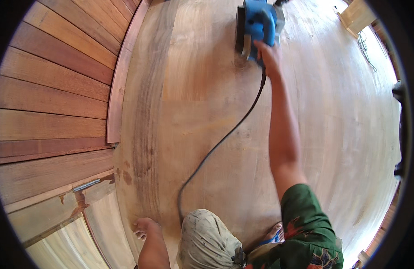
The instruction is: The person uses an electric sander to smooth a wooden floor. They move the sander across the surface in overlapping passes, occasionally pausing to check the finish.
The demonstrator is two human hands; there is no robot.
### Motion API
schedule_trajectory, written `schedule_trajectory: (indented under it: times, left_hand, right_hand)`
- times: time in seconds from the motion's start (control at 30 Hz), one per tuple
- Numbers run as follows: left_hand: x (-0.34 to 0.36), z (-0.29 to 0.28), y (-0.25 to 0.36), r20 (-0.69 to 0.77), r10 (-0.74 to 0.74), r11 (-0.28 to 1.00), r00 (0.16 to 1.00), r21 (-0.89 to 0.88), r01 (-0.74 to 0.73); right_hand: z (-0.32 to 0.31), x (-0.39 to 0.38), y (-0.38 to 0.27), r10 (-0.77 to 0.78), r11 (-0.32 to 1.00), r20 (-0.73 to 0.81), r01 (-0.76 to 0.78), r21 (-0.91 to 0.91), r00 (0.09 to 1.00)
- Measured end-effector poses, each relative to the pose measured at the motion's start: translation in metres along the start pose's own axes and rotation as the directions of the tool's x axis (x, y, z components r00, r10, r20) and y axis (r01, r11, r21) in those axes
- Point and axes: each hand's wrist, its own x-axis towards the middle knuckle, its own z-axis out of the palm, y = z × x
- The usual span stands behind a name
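Note:
At the top of the view, my right arm stretches far forward over the wooden floor (202, 148). My right hand (269, 57) is closed round the rear handle of a blue belt sander (260, 20), which rests on the boards. A black power cord (216, 145) runs from its back end in a curve toward my knee. My left hand (147, 227) hangs low on the left, close to the wall's foot, with its fingers loosely bent and apart and nothing in them. The sander's underside is hidden.
A reddish plank wall (54, 101) rises on the left, above a door panel (63, 224) with a metal hinge or bolt (87, 185). Far right stand a pale wooden block or post (357, 18) and a coiled cable (364, 47). My bent knee (207, 237) is at the lower edge.

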Motion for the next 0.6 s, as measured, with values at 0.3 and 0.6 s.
schedule_trajectory:
  times: [0.3, 0.6]
  left_hand:
    - [0.004, 0.026, 0.027, -0.020, 0.041, 0.999, 0.999, 0.009, -0.041]
    - [-0.014, 0.014, 0.018, 0.017, -0.006, 0.999, 1.000, -0.034, 0.006]
  right_hand:
    - [0.045, 0.150, 0.026, -0.056, 0.998, 0.043, 0.055, 0.003, 0.998]
    - [0.008, 0.095, 0.016, -0.068, 0.997, 0.003, 0.068, -0.029, 0.998]
